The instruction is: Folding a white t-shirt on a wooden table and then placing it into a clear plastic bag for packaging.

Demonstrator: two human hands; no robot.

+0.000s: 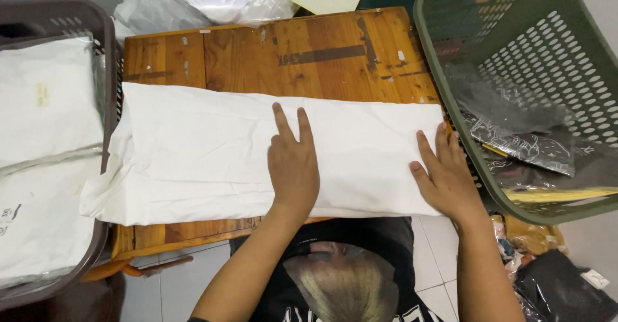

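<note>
1. We judge the step in hand to be smoothing a folded white garment (193, 161) that lies lengthwise across the small wooden table (309, 45), its left end drooping over the table's edge.
2. Our left hand (293, 164) rests flat on the middle of the cloth, palm down, two fingers stretched forward and the rest tucked; it holds nothing.
3. Our right hand (444, 174) lies spread wide on the cloth's right end, fingers apart, pressing but not gripping.
4. The next move, as we judge it, calls for keeping the middle pinned while one end is lifted and brought over evenly, so that the layers do not slide apart.
5. On the left, a dark basket (96, 19) holds flat white packs wrapped in clear plastic (45, 110), stacked nearly to the rim.
6. On the right, a green perforated basket (560, 45) holds loose clear plastic (489, 97), a dark patterned piece (534, 148) and something yellow (553, 194) near the bottom.
</note>
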